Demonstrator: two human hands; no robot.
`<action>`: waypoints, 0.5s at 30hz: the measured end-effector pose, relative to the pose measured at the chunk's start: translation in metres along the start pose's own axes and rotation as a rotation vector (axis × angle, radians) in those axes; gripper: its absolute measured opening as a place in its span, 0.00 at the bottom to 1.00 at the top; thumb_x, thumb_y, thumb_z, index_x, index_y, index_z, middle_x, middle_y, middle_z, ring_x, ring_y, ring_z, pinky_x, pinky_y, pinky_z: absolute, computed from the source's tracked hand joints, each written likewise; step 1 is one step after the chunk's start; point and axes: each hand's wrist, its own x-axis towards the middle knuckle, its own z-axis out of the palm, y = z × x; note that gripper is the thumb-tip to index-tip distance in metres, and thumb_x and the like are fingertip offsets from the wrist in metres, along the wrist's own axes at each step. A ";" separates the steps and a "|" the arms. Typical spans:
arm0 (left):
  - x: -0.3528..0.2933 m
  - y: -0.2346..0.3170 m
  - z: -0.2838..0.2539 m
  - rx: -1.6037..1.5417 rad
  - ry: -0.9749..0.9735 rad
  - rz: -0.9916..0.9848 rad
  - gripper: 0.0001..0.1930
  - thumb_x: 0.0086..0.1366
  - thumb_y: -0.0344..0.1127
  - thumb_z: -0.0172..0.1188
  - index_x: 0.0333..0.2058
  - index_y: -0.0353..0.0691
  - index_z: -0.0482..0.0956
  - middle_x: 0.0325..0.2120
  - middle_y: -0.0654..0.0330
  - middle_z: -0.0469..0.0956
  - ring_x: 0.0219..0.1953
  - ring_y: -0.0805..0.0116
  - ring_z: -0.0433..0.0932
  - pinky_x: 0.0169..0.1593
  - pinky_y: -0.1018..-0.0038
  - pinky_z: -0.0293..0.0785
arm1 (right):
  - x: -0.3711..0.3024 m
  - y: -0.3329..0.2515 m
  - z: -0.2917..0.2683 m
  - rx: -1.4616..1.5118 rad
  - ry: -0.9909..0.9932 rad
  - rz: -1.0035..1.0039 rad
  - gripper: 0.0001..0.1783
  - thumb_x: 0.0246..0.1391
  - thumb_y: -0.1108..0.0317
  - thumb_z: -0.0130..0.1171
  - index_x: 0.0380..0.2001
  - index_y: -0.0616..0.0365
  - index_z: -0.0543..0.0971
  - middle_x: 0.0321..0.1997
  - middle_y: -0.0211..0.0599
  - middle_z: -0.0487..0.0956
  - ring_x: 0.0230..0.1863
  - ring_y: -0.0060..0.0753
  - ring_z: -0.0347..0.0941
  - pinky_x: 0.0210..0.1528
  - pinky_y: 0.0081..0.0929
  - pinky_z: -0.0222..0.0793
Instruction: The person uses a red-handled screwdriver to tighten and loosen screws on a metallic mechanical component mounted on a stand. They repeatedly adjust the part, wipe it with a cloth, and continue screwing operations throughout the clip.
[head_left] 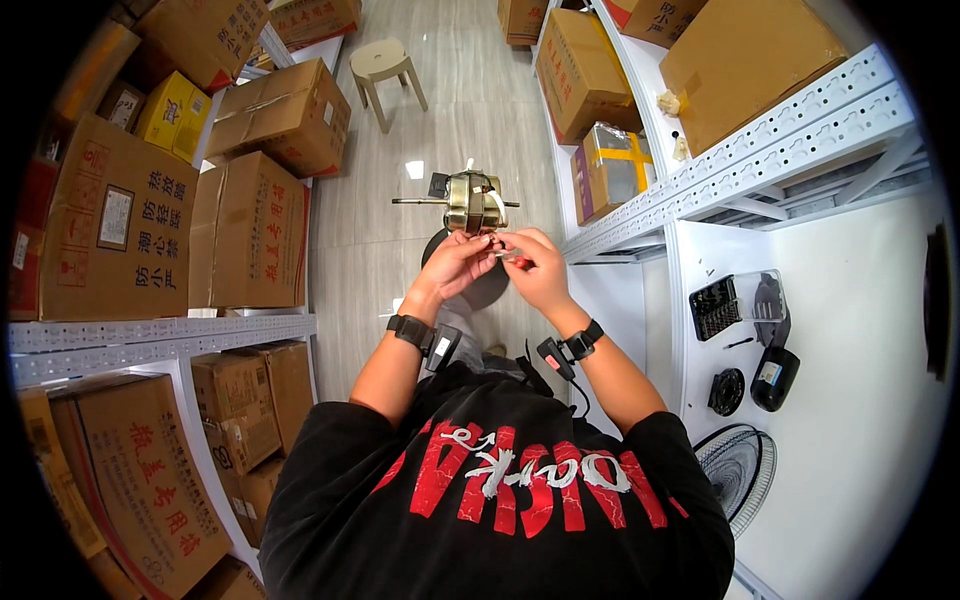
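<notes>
A fan motor (473, 203) with a brass-coloured body stands in front of me, its metal shaft pointing left and a white lead curving down its right side. Just below it, my left hand (458, 263) is closed in a pinch at the motor's lower edge. What it pinches is too small to make out. Close beside it, my right hand (538, 272) grips a small red-handled tool (522, 263), whose tip lies near the left fingertips. Fingers of both hands almost meet, and they partly hide the tool and the motor's underside.
Under the motor is a dark round stand or seat (487, 288). To the right, a white shelf (840, 430) holds a bit case (716, 308), a black cylinder (775, 380) and a fan guard (737, 470). Cartons (250, 235) line racks on both sides; a stool (380, 62) stands ahead.
</notes>
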 end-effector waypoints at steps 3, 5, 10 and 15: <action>-0.003 0.001 0.003 0.068 0.048 0.004 0.09 0.70 0.29 0.56 0.45 0.32 0.76 0.40 0.57 0.80 0.43 0.70 0.80 0.44 0.76 0.81 | -0.007 -0.002 -0.007 0.108 -0.026 0.282 0.09 0.55 0.76 0.60 0.41 0.64 0.80 0.41 0.33 0.81 0.39 0.20 0.77 0.38 0.21 0.74; -0.005 0.002 0.007 0.085 0.085 0.002 0.09 0.69 0.29 0.56 0.45 0.32 0.77 0.39 0.58 0.80 0.43 0.71 0.80 0.44 0.77 0.81 | -0.005 -0.006 -0.005 0.259 -0.049 0.377 0.10 0.56 0.76 0.60 0.42 0.66 0.79 0.42 0.34 0.81 0.41 0.20 0.77 0.42 0.21 0.74; -0.009 0.009 0.014 0.129 0.106 -0.008 0.07 0.69 0.28 0.57 0.42 0.32 0.79 0.36 0.61 0.81 0.40 0.75 0.80 0.43 0.80 0.80 | -0.006 -0.005 0.010 0.270 -0.015 0.365 0.13 0.57 0.77 0.58 0.46 0.67 0.76 0.43 0.35 0.82 0.44 0.23 0.78 0.47 0.23 0.73; -0.008 0.010 -0.003 0.101 0.072 0.000 0.10 0.68 0.27 0.57 0.45 0.29 0.78 0.41 0.56 0.82 0.40 0.75 0.81 0.46 0.81 0.80 | -0.007 0.000 0.022 0.189 -0.048 0.378 0.14 0.56 0.72 0.60 0.46 0.64 0.78 0.39 0.39 0.83 0.40 0.26 0.80 0.43 0.26 0.74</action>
